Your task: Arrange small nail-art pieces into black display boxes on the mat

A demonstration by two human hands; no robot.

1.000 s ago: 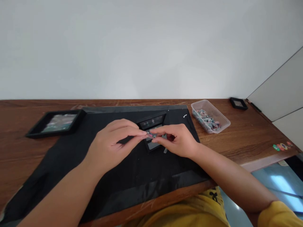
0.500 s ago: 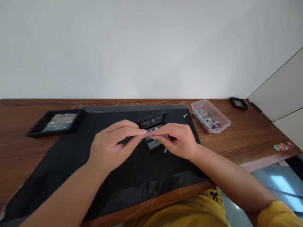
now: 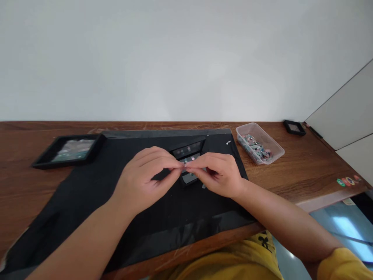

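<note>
Left hand (image 3: 145, 179) shifted slightly rightward, fingertips now almost meeting those of right hand (image 3: 220, 173). Both pinching tiny shiny piece (image 3: 184, 164), mostly hidden between fingertips. Open black rectangular box (image 3: 190, 178) just beneath hands, on black mat (image 3: 87, 182). Clear rectangular plastic tub (image 3: 264, 137), pink-and-teal bits (image 3: 256, 147) inside, beyond right hand.
</note>
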